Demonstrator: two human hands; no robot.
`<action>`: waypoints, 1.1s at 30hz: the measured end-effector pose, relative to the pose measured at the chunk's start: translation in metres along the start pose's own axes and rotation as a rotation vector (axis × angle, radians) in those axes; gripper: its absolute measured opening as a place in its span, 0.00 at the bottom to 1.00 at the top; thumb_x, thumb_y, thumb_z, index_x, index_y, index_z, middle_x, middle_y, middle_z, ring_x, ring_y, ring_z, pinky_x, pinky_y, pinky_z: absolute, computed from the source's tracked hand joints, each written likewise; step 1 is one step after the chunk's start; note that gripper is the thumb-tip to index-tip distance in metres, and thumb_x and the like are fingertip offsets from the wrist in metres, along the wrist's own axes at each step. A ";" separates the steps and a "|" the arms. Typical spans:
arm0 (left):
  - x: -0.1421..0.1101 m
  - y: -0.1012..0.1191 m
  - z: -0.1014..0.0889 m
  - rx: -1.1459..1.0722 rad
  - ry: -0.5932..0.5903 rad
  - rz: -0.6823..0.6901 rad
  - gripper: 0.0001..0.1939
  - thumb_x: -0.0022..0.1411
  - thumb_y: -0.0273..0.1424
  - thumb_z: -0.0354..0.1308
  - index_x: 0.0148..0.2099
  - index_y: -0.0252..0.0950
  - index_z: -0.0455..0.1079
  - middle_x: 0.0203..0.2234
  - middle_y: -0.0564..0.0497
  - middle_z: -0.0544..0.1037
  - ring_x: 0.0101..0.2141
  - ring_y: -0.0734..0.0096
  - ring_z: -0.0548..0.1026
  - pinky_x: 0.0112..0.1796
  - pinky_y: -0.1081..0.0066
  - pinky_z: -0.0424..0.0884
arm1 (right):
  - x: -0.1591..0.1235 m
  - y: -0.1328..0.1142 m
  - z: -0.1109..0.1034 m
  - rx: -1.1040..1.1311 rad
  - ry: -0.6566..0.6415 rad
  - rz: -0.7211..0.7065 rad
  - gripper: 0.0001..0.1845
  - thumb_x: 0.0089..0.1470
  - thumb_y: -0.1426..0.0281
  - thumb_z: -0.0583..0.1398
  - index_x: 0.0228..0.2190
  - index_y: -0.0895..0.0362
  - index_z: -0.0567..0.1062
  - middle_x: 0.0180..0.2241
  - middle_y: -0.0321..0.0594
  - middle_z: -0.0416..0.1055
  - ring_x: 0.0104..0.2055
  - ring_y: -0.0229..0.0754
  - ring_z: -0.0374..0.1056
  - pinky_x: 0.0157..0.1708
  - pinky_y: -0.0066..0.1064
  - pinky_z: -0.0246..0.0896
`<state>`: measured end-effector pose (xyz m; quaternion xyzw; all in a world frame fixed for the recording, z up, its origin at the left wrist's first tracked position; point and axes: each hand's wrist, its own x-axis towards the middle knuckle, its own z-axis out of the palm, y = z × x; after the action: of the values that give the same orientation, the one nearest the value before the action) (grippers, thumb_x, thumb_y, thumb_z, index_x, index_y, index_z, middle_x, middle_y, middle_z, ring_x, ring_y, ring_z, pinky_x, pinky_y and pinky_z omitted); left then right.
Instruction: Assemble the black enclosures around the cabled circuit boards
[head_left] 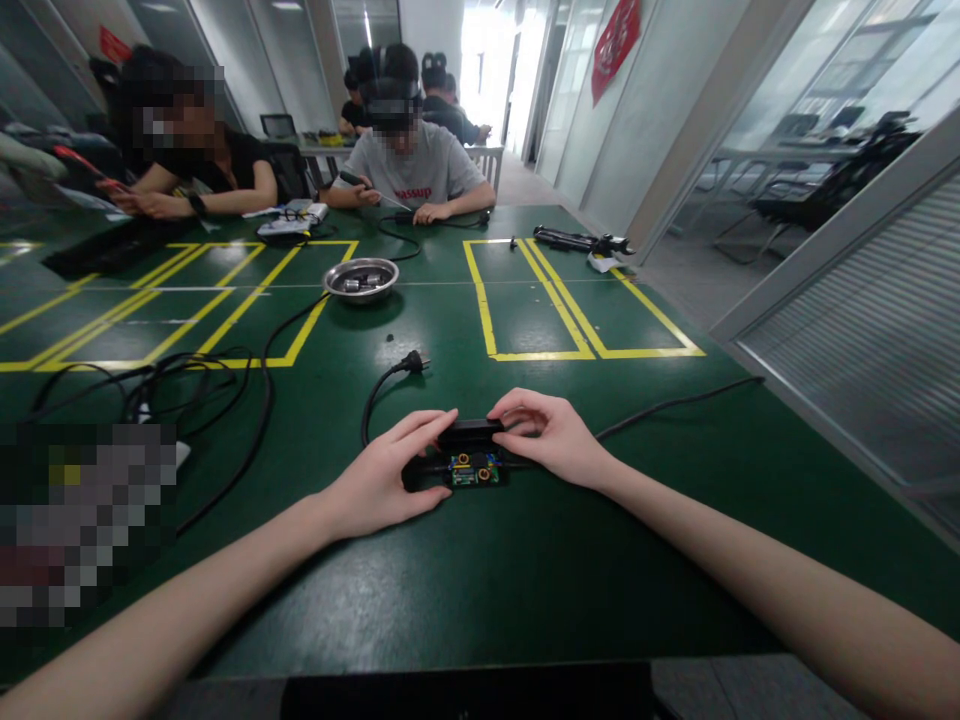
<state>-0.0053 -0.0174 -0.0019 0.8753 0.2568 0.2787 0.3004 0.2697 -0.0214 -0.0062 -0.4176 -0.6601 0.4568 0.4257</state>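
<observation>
A small green circuit board [475,471] with copper-wound coils lies face up in front of me, with black cables running off both sides. Just behind it, a long black plastic cover [471,432] is tipped up between my hands. My right hand [551,437] pinches the cover's right end between thumb and fingers. On the other side, my left hand [382,475] has its fingertips at the cover's left end, while its thumb rests near the board's lower left corner. Any casing under the board is hard to make out.
A power plug [412,363] on a black cord lies behind my left hand. Further back is a metal bowl [361,280] with small metal parts. Tangled cables [202,385] lie left. Yellow tape [540,356] marks the green table. Two people sit across, one holding a screwdriver [356,180].
</observation>
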 end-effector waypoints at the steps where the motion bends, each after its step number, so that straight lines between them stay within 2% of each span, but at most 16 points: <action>1: 0.000 0.000 0.000 -0.001 0.001 0.004 0.43 0.63 0.23 0.65 0.75 0.46 0.55 0.64 0.41 0.67 0.55 0.58 0.75 0.51 0.60 0.80 | 0.000 0.000 0.000 -0.007 -0.004 -0.009 0.10 0.51 0.69 0.68 0.37 0.56 0.79 0.39 0.39 0.79 0.39 0.41 0.78 0.37 0.31 0.79; 7: 0.000 -0.001 0.001 -0.008 0.006 0.024 0.42 0.63 0.23 0.64 0.75 0.46 0.56 0.64 0.42 0.68 0.58 0.59 0.74 0.52 0.61 0.80 | 0.000 -0.001 -0.002 -0.049 -0.049 -0.068 0.11 0.52 0.71 0.67 0.40 0.56 0.80 0.40 0.40 0.78 0.43 0.42 0.77 0.39 0.32 0.79; 21: -0.001 0.001 -0.001 0.031 0.003 0.032 0.37 0.64 0.25 0.65 0.72 0.43 0.60 0.63 0.42 0.71 0.60 0.58 0.74 0.60 0.56 0.75 | -0.001 -0.004 -0.005 -0.046 -0.122 -0.124 0.08 0.53 0.73 0.67 0.38 0.56 0.80 0.39 0.39 0.75 0.43 0.41 0.76 0.43 0.35 0.79; 27: 0.001 0.001 -0.002 0.024 -0.008 0.053 0.29 0.65 0.25 0.64 0.67 0.40 0.68 0.57 0.43 0.76 0.56 0.60 0.77 0.58 0.59 0.76 | -0.002 -0.005 -0.007 -0.072 -0.197 -0.136 0.08 0.54 0.71 0.68 0.38 0.56 0.80 0.42 0.39 0.74 0.43 0.40 0.75 0.44 0.34 0.77; 30: 0.002 0.000 -0.002 0.016 -0.019 0.083 0.23 0.66 0.26 0.64 0.62 0.39 0.72 0.56 0.43 0.78 0.55 0.60 0.78 0.57 0.60 0.76 | -0.002 -0.006 -0.008 -0.135 -0.260 -0.204 0.11 0.53 0.70 0.70 0.40 0.56 0.80 0.43 0.40 0.73 0.42 0.40 0.74 0.44 0.35 0.76; 33: 0.003 0.001 -0.003 0.031 -0.034 0.096 0.20 0.66 0.26 0.64 0.60 0.38 0.74 0.54 0.43 0.80 0.53 0.60 0.79 0.56 0.60 0.76 | -0.002 -0.006 -0.011 -0.237 -0.306 -0.306 0.15 0.52 0.69 0.72 0.41 0.56 0.79 0.44 0.43 0.76 0.45 0.43 0.74 0.47 0.37 0.73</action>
<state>-0.0051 -0.0151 0.0012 0.8957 0.2136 0.2741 0.2774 0.2797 -0.0218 0.0019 -0.2857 -0.8214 0.3645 0.3329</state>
